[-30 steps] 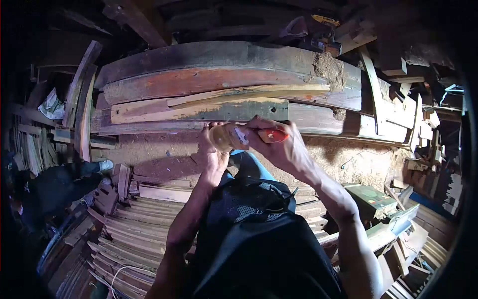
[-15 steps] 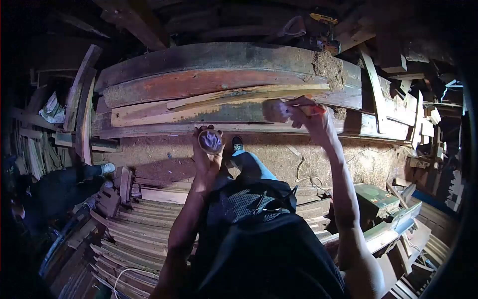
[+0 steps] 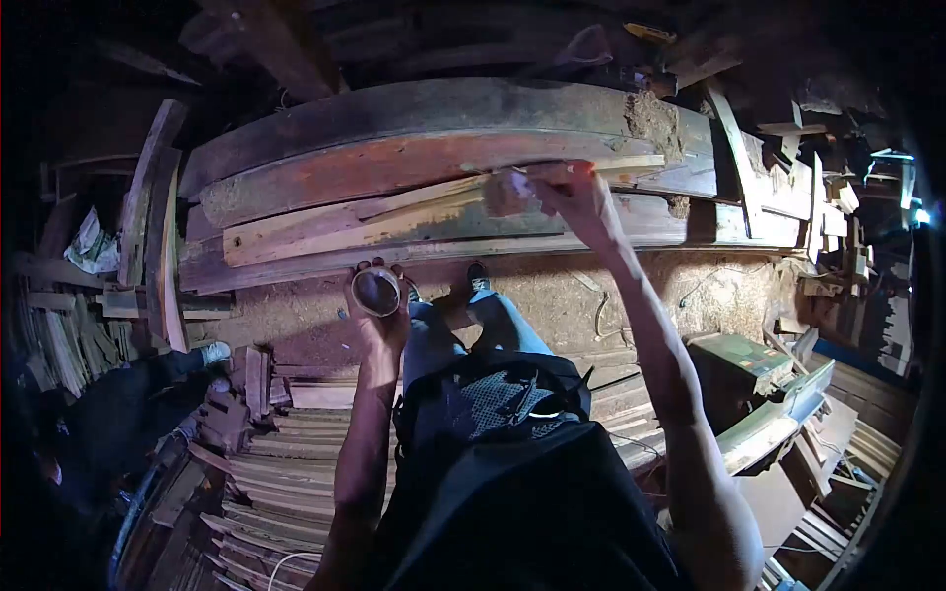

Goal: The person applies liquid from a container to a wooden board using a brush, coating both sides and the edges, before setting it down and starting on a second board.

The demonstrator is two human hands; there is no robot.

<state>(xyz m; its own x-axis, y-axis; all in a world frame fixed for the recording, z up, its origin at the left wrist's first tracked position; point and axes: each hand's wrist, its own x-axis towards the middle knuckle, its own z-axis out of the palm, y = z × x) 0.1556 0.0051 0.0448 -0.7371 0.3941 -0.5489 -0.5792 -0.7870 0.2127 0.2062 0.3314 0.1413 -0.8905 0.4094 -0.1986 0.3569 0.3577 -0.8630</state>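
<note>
My left hand is wrapped round a small round cup, its open top facing up. What the cup holds is hard to make out. In my right hand I grip a paintbrush, its wide head pointing left and a bit of red showing at the handle. The brush is over a thin light strip of wood and a partly dark-stained plank; whether the bristles touch cannot be told. Behind it lies a reddish board. The cup is in front of the bench's near edge.
Stacked planks lie left of my legs. A green metal box stands at the right. Upright boards lean at the left end, near a person's dark-clothed leg. Sawdust covers the floor. A yellow tool lies at the back.
The paintbrush has moved left and farther back over the planks with my right hand. My left hand and the cup have shifted left. The camera view has shifted slightly.
</note>
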